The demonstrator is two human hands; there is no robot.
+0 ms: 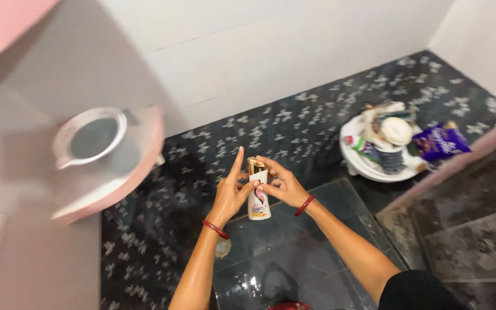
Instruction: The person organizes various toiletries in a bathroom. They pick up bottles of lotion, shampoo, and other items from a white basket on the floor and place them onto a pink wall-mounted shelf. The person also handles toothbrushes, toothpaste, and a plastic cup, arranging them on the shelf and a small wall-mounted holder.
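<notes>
Hands meet over a small white bottle with a gold cap, held upright above the dark glossy floor tiles. The left hand presses its palm and thumb against the bottle's side with the fingers stretched straight up and open, so it steadies more than it grips. The right hand curls round the upper part, fingers bent near the gold cap, closed on the bottle's neck. Each wrist carries a thin red bangle.

Judging by this hold, the work is at the cap. To do it well, the left hand would do better to wrap its fingers round the body, since a flat palm lets a smooth bottle slip or turn along with the cap. Keeping the bottle upright and low over the floor guards against a spill if the cap gives suddenly.

Farther off, a black floor speckled with white flowers runs to the pale wall. To the left, a pink corner shelf holds a white round dish. To the right, well apart from the hands, a white basin is heaped with toiletries, and a purple packet lies just beside it.
</notes>
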